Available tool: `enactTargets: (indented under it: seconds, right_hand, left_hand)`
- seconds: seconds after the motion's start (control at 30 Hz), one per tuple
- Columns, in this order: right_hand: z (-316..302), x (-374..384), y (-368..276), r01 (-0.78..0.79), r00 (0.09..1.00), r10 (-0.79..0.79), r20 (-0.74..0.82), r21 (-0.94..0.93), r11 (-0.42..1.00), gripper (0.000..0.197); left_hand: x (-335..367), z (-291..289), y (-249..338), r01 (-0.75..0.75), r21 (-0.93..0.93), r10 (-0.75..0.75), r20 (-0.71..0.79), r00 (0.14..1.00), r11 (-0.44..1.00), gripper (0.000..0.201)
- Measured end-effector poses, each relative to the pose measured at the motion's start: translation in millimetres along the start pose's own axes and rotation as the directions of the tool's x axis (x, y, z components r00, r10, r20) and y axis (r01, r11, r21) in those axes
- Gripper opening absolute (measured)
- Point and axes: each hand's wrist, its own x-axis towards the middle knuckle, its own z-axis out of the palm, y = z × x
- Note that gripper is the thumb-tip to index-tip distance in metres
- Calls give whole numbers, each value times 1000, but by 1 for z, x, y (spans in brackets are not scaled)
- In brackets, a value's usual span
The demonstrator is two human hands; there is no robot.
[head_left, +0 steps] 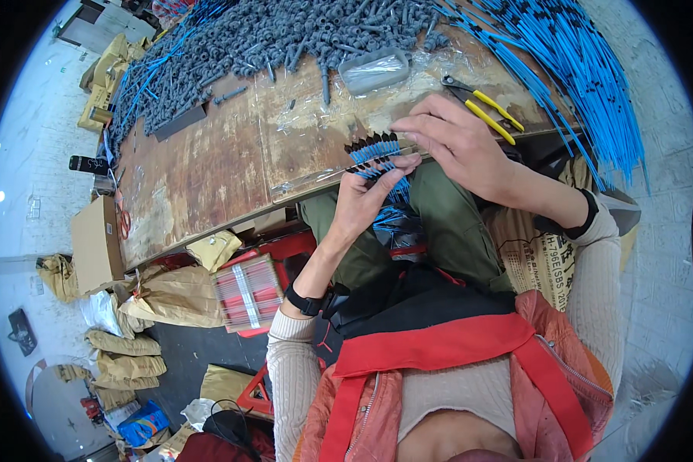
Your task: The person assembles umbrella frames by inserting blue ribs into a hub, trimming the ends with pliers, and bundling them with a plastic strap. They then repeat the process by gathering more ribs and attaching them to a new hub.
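Observation:
A bundle of thin blue tubes with black pointed tips (373,150) stands in my left hand (362,202), the tips fanned out in rows facing up and away from me. The fingers of that hand are wrapped round the tubes just above my lap. At the bundle's right side hovers my right hand (463,148), thumb and forefinger brought together close to the black tips. Whatever lies between those fingertips is too small to make out. The tubes' lower ends (398,219) hang down between my knees.
A heap of grey plastic fittings (308,31) covers the table's far side. Yellow-handled pliers (487,112) lie by my right hand, near a clear tray (374,71). More blue tubes (585,85) overhang the right edge. A red crate (258,292) stands below the wooden table (200,173).

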Motion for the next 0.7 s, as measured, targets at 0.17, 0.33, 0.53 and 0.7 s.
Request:
enactTargets:
  seconds: [0.17,0.33,0.53,0.7]
  right_hand:
    - [0,-1,2,72,995,-77,-59,-90,993,34]
    - [1,-2,-1,102,988,-121,-95,-183,978,41]
    - [5,-4,-8,116,977,-154,-150,-236,965,43]
    - [5,-6,-5,116,978,-153,-143,-241,964,43]
  left_hand:
    - [2,1,-3,-9,-60,8,-17,1000,998,23]
    - [2,5,0,-37,-12,37,-38,999,999,22]
    - [1,6,1,-25,21,26,-61,998,999,21]
    - [0,7,1,44,-40,-46,-67,997,998,21]
